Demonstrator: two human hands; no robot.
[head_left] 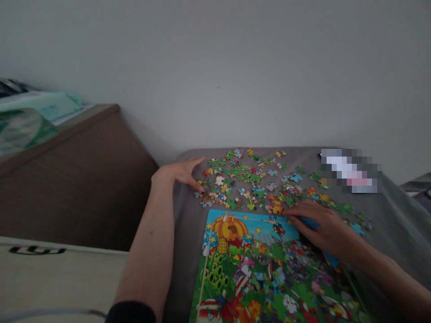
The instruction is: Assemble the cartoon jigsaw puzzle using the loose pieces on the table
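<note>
Grey cloth [189,220] underlies a picture puzzle board [215,215], set at 6 o'clock in the view, nearest the person, probably for easy reach. Loose pieces [257,178] lie scattered at 12 o'clock from it, an arrangement that likely keeps most prints readable. Left hand [182,172], at the scatter's 9 o'clock edge, is open, thumb and fingers parted, perhaps to hem in strays. Right hand [314,222] bends over the board's 1 o'clock edge, fingertips close together; whether they grip a piece cannot be told.
</note>
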